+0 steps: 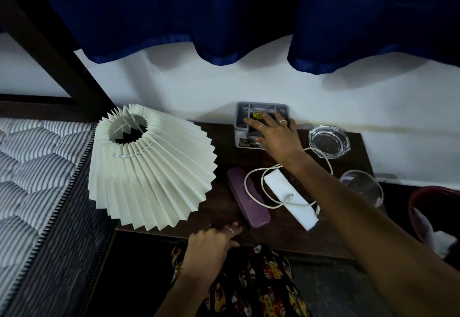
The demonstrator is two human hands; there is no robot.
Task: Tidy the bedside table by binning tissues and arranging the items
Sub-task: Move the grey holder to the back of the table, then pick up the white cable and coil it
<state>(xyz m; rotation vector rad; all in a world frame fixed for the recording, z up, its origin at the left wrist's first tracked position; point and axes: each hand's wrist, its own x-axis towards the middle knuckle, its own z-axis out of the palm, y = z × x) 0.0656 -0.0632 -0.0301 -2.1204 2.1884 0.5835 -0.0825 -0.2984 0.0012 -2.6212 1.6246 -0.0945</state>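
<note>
From my remote seat I see the dark wooden bedside table (286,238) standing against the white wall under a blue curtain (224,10), with a striped mattress (32,167) along its left side. A pleated cream lampshade (149,167) covers the table's left half. At the far right, beside the table, a red bin (418,207) holds white tissue (440,239). At the back of the table sits a grey compartment organiser (242,117); my right hand (276,134) lies over it with the fingers spread, and I cannot tell whether they grasp anything inside. A purple case (245,202) lies mid-table, a looping white cable (258,192) draped partly over it and over a folded white cloth (288,197). A glass ashtray (328,141) and a clear glass (361,187) stand along the right edge. My left hand (211,242) rests on the near edge, fingers loosely curled round nothing.
</note>
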